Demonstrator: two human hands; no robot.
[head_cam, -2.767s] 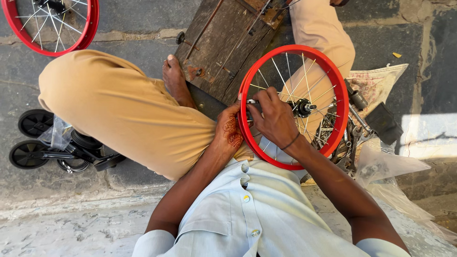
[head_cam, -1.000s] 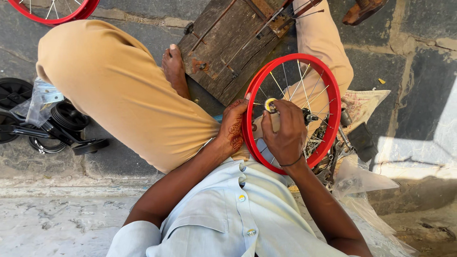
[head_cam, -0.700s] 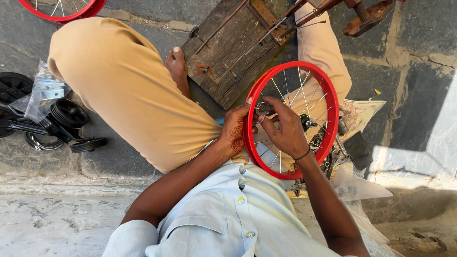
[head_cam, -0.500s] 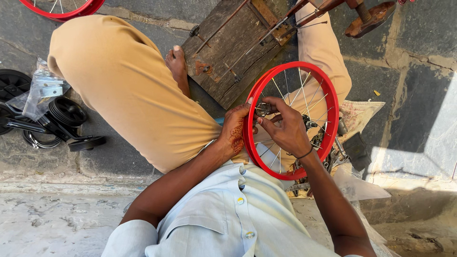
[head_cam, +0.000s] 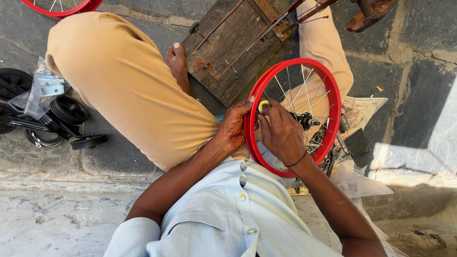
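Note:
A small red spoked wheel rim [head_cam: 333,100] stands on edge in my lap, its hub [head_cam: 305,121] near the middle. My left hand [head_cam: 233,128] grips the rim's left side from outside. Inside the rim, my right hand [head_cam: 280,133] pinches a small round brass-coloured tool [head_cam: 263,105] against the rim by the spoke ends. A dark band circles my right wrist. My tan-trousered legs are folded under the wheel, one bare foot [head_cam: 177,62] resting against a wooden board.
A worn wooden board [head_cam: 233,45] with rusty metal fittings lies ahead on the stone floor. Black small wheels and a plastic bag of parts [head_cam: 45,107] sit at the left. Another red rim [head_cam: 57,5] shows at the top left. Loose tools and paper [head_cam: 354,138] lie right.
My right hand has shifted along the inside of the rim from the hub side toward its left edge, now working the brass tool close to my left hand. The view moved slightly.

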